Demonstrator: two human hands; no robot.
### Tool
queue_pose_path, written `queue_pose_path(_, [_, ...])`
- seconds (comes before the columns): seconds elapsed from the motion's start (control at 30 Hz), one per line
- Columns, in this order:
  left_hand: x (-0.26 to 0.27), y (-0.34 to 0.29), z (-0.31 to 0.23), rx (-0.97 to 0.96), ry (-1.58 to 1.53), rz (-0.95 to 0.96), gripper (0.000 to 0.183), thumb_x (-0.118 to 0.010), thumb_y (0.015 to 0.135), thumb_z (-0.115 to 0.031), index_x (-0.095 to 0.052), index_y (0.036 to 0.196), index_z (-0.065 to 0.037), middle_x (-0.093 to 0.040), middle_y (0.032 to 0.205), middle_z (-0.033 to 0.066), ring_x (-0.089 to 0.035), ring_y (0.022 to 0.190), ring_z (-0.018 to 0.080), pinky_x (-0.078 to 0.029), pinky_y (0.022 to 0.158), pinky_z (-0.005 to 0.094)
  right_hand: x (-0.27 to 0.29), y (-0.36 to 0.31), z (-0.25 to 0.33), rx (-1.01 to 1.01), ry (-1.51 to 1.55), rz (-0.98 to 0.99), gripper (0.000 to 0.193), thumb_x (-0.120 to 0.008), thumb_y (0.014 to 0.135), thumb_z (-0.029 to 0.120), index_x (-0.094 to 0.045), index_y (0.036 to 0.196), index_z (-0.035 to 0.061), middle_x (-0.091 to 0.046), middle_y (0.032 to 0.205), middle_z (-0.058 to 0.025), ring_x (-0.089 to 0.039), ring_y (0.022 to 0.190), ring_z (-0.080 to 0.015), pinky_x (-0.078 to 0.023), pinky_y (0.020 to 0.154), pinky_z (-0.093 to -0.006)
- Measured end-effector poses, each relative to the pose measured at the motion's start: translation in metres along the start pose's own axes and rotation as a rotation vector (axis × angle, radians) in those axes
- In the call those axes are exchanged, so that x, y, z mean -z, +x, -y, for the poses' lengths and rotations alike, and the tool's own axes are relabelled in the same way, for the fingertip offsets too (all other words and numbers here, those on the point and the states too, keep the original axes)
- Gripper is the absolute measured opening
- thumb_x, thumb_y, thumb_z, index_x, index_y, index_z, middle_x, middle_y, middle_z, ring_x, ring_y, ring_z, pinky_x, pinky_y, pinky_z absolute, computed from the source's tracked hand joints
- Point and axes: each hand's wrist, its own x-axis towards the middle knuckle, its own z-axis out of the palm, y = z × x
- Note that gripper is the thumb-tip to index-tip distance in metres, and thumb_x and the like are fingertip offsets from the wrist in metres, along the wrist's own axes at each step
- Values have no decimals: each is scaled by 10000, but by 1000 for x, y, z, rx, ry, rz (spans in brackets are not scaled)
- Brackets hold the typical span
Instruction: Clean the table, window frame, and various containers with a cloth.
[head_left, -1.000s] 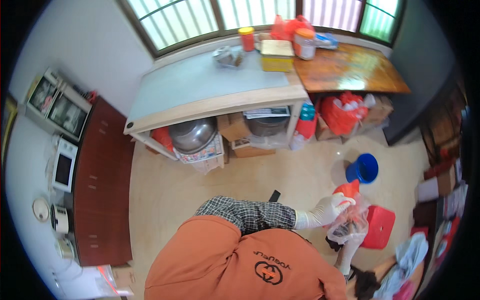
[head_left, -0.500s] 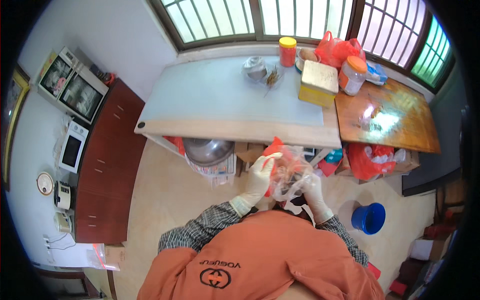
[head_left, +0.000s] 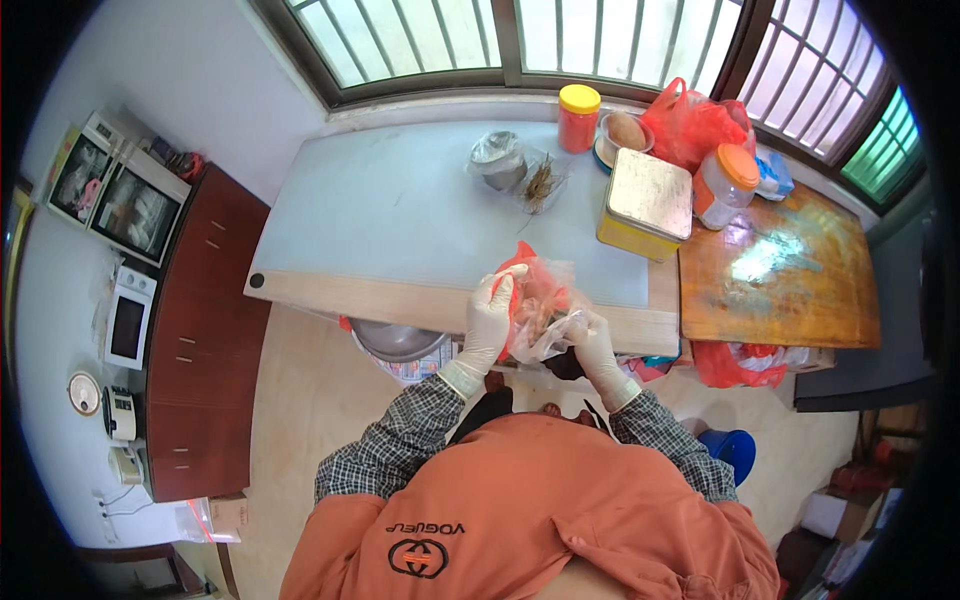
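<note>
Both of my hands wear pale gloves and hold up plastic bags in front of my body, at the table's front edge. My left hand [head_left: 489, 322] is closed on a red plastic bag [head_left: 524, 262]. Against it lies a crumpled clear plastic bag [head_left: 556, 278], pinched at its right side by my right hand [head_left: 597, 352]. Something brownish shows through the clear plastic, too blurred to name. A dark patch sits just below my right fingers, and I cannot tell what it is.
On the pale table [head_left: 380, 200] are a small bag [head_left: 498, 160], dried brown stalks [head_left: 540, 186], a yellow-lidded jar [head_left: 578, 120] and a square tin [head_left: 648, 190]. An orange-lidded jar [head_left: 724, 186] and red bags [head_left: 698, 125] stand farther right. A blue bucket [head_left: 730, 452] is on the floor.
I have come closer to the table; both hands and the bags now overlap its front edge. The hands have shifted forward and slightly left, still gripping the bags.
</note>
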Motion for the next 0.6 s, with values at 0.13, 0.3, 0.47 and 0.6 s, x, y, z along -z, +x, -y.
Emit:
queue_pose_path(0.13, [-8, 46, 7, 13, 19, 59, 243, -453, 967, -112, -644, 1074, -7, -654, 1024, 83, -585, 968, 147, -439, 894, 290, -11, 20, 27, -5, 68, -97, 199, -540, 890, 148, -619, 847, -29, -656, 804, -72, -613, 733, -126, -507, 664, -267])
queue_pose_path(0.3, [-17, 102, 15, -29, -17, 154, 204, -497, 941, -105, -658, 1037, -25, -662, 1012, 91, -610, 942, 177, -462, 856, 295, -18, 58, 20, -5, 103, -243, 177, -544, 886, 140, -604, 860, -25, -656, 815, -76, -618, 733, -130, -513, 666, -269])
queue_pose_path(0.47, [-23, 146, 24, -66, -13, 263, 188, -517, 927, -110, -660, 1031, -45, -658, 1018, 87, -619, 938, 200, -472, 837, 303, -29, 88, 20, -10, 181, -352, 175, -531, 890, 133, -600, 890, -27, -648, 828, -68, -610, 743, -133, -508, 676, -276])
queue_pose_path(0.6, [-32, 165, 31, -77, -86, 298, 189, -513, 929, -99, -660, 1024, -26, -658, 1002, 84, -616, 933, 190, -469, 848, 299, -25, 108, 5, 24, 90, -482, 165, -516, 871, 101, -607, 933, -23, -634, 863, -60, -595, 776, -143, -496, 705, -286])
